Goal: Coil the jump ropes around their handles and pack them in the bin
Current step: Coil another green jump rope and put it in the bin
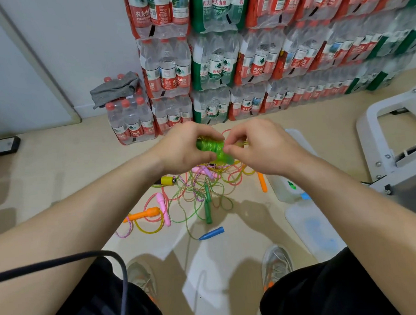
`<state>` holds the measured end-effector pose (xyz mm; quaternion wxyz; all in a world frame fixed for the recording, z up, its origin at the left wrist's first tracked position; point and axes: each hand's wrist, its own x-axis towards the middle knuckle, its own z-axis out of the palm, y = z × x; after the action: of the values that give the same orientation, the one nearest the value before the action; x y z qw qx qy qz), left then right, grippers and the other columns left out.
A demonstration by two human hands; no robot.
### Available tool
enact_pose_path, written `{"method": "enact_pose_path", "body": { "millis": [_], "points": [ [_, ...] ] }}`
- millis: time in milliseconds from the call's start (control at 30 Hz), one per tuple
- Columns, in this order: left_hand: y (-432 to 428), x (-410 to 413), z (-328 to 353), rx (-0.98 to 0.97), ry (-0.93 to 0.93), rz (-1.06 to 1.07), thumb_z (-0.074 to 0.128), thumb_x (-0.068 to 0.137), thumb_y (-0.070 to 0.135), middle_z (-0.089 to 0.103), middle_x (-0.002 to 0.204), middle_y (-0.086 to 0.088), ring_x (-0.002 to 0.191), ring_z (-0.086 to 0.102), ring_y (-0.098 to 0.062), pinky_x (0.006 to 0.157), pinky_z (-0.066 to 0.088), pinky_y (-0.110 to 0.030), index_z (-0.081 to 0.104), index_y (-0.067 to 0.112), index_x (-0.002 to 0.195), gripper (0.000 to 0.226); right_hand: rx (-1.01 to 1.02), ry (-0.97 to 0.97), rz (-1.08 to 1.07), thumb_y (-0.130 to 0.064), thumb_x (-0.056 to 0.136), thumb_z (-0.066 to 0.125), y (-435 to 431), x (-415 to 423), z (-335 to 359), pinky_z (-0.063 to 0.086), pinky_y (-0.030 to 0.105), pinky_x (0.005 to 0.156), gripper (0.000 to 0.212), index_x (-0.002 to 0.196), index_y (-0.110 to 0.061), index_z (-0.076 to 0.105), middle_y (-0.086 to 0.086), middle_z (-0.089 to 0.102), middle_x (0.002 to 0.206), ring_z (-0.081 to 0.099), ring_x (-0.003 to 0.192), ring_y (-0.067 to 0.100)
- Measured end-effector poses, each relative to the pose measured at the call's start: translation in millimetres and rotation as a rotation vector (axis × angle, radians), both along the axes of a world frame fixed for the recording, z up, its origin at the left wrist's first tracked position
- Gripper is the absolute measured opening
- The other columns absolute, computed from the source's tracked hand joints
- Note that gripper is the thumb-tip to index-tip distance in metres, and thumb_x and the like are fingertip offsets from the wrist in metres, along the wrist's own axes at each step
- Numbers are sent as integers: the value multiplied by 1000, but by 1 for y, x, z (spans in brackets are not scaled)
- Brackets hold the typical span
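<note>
Shorts (102,310) at btm corners, dark cable (62,262) lower left. L hand (184,149) grips green rope coil (213,148) at frame ctr; R hand (260,147) pinches its right end. Loose ropes (199,192) w/ orange, pink, blue, green handles lie tangled on floor just below. Clear bin (285,191) right of pile, lid (313,226) below it. Water packs (244,57) fill top.
</note>
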<state>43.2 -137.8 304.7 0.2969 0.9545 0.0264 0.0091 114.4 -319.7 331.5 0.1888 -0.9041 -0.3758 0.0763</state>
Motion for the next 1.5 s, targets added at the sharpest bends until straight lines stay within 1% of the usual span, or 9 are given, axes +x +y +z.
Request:
{"method": "enact_pose_path", "body": {
  "millis": [233,400,600,700,833,1100,1200,1367,1500],
  "points": [
    [-3,-8,16,-537,156,-146,79,80,2,70,96,7,85,68,-13,74,57,-26,72,22,115,40,400,362,143,-18,80,84,-17,32,-1,51,22,69,12,79,-22,73,-9,69,75,62,71,2],
    [-1,-11,19,-952,159,-144,73,78,-8,70,109,-6,94,67,-21,77,58,-27,69,12,114,41,651,953,-2,-33,75,80,-15,33,-18,38,26,56,12,71,-24,73,6,53,72,44,63,17],
    [-3,-13,15,-1251,76,-39,69,78,-9,71,101,-6,84,68,-18,67,54,-24,66,9,115,41,752,1298,-242,-23,104,50,4,4,-39,42,26,49,17,91,-18,60,-2,46,66,41,47,9],
    [-1,-11,11,-1207,-15,129,66,82,-9,71,100,-4,79,68,-14,62,51,-21,68,11,115,39,705,1239,-284,-32,107,44,8,-8,-44,42,30,55,31,84,-14,55,-2,43,60,41,43,11],
    [5,-7,3,-786,-153,294,73,87,3,70,106,7,78,68,-8,72,55,-26,71,22,114,34,509,825,-203,-23,108,42,11,-17,-39,44,28,51,29,96,-11,66,-11,44,49,44,39,6],
    [0,-3,0,-366,-178,236,77,86,14,68,111,14,89,61,5,83,46,-11,71,25,119,36,236,340,-75,-28,102,50,6,-7,-36,39,37,55,38,80,-1,66,-10,36,42,38,46,9],
    [1,-4,1,-466,-187,271,77,86,14,68,109,15,87,64,0,84,50,-18,71,27,118,35,311,401,-62,-25,104,48,7,-5,-38,44,42,58,39,72,-5,56,-11,36,47,41,50,11],
    [9,-6,6,-639,-150,262,76,87,11,70,111,4,85,69,-20,77,58,-35,71,26,117,34,485,815,-5,-12,109,39,3,0,-34,50,34,59,28,96,9,52,-9,30,50,38,44,13],
    [23,-9,11,-750,-42,160,75,87,8,71,117,2,92,69,-21,79,54,-37,71,29,119,38,510,971,42,-5,107,41,-3,4,-34,56,29,68,26,104,-12,66,2,52,62,61,58,17]
  ]
}}
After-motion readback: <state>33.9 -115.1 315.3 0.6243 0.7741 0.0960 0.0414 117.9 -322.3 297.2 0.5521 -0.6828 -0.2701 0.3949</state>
